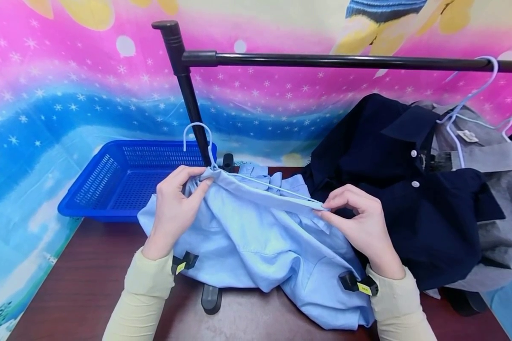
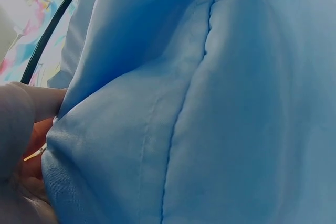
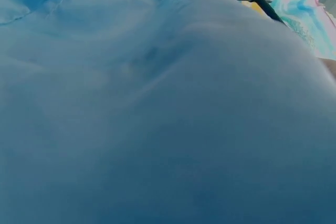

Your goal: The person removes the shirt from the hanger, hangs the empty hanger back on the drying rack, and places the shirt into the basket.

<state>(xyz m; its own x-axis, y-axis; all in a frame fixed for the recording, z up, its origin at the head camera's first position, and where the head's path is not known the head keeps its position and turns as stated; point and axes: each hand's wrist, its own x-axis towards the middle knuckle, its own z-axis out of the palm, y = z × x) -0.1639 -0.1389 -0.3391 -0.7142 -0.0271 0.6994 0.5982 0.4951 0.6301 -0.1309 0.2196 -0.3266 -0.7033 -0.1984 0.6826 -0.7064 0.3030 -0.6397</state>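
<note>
A light blue shirt (image 1: 256, 232) spreads in folds between both hands, its upper edge stretched taut in the head view. My left hand (image 1: 177, 203) pinches that edge at the left, right beside the neck of a pale hanger (image 1: 212, 151). The hanger's hook stands up out of the fabric, and its thin bar runs along the shirt's edge. At the other end my right hand (image 1: 358, 218) pinches the edge between thumb and fingers, close to the bar's end. Blue cloth (image 2: 236, 108) fills most of the left wrist view. Cloth (image 3: 168, 119) also covers the right wrist view, hiding the right fingers.
A black rack (image 1: 324, 60) crosses behind the shirt. From it hang a navy shirt (image 1: 379, 189) and a grey garment (image 1: 501, 199) at the right. A blue plastic basket (image 1: 96, 210) stands at the left on the brown table (image 1: 89, 279). A patterned cloth backs the scene.
</note>
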